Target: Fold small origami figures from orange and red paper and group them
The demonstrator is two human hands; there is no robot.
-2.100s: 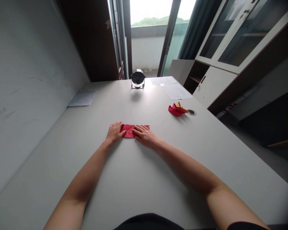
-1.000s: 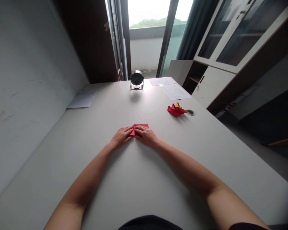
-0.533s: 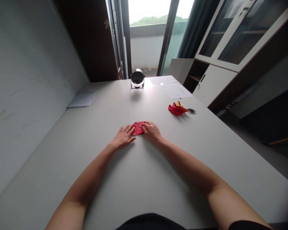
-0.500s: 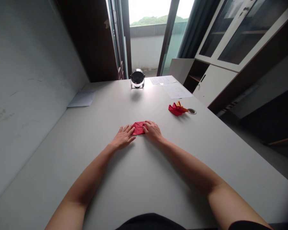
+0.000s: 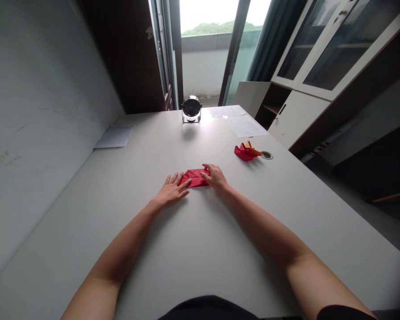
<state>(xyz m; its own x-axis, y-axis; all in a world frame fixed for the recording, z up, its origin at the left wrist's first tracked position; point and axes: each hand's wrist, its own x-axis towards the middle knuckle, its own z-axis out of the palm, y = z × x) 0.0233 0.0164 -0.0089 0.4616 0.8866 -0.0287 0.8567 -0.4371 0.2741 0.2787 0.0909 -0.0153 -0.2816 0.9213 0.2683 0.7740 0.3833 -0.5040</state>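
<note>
A folded red paper (image 5: 195, 178) with crease lines lies flat on the white table (image 5: 193, 249), between my hands. My left hand (image 5: 172, 190) rests with spread fingers on the paper's left end, its thumb apart at the near side. On the right end is my right hand (image 5: 215, 177), thumb on the paper and the other fingers at its far right edge. Farther back to the right, a folded red paper piece (image 5: 245, 154) stands beside an orange and yellow one (image 5: 253, 150).
A round black and silver device (image 5: 191, 108) stands at the table's far edge. Paper sheets (image 5: 246, 126) lie at the back right, and a stack of papers (image 5: 115, 136) at the back left by the wall. A round metal-rimmed hole (image 5: 266, 155) is at the right.
My right hand has shifted slightly right, and more of the red paper shows between my hands. My left hand has barely moved.
</note>
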